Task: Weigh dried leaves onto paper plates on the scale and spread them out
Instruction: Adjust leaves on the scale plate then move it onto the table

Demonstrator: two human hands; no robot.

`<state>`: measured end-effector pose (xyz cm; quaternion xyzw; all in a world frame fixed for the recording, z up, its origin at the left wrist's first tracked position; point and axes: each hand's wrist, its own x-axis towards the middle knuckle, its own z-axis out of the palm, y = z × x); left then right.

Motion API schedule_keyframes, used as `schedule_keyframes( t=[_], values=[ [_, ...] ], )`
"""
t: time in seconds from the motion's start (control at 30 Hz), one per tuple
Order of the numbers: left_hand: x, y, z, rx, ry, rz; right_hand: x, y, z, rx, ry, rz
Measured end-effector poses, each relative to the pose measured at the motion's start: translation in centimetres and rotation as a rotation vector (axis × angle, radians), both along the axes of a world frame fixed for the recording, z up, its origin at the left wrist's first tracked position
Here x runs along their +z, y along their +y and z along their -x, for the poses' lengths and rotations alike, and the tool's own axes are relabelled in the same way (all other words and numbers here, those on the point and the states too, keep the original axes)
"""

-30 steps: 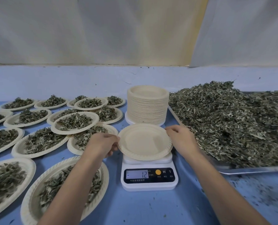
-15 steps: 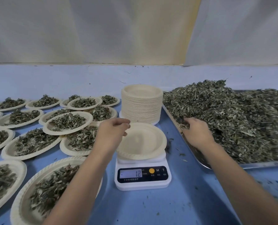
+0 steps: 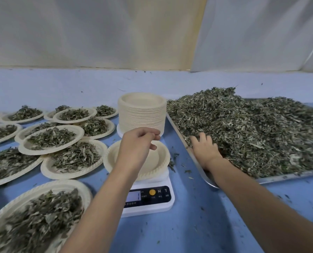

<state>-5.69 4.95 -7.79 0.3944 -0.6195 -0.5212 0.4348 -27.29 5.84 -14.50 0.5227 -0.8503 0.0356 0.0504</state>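
head view, left hand (image 3: 136,145) curled empty above plate (image 3: 164,158), right hand (image 3: 205,150) splayed in leaves (image 3: 252,134)

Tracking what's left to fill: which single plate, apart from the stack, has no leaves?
The plate on the scale, beneath the left hand; all the others laid out hold leaves.

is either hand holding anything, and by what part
Left hand holds nothing above the empty beige paper plate. Right hand lies on the heap of dried green leaves, fingers spread; no grip shows.
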Motion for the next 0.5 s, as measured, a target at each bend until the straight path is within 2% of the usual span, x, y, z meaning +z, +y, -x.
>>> schedule_keyframes(
  t=[0.17, 0.33, 0.5],
  values=[
    [0.03, -0.04, -0.25, 0.016, 0.016, -0.008, 0.18, 0.0, 0.09, -0.049, 0.082, 0.164],
    [0.02, 0.03, -0.18, 0.016, 0.012, -0.007, 0.37, -0.28, 0.11, -0.072, -0.274, 0.29],
    [0.04, -0.14, -0.36, 0.021, 0.02, -0.01, 0.46, -0.21, 0.03, -0.079, -0.332, 0.193]
  ],
)
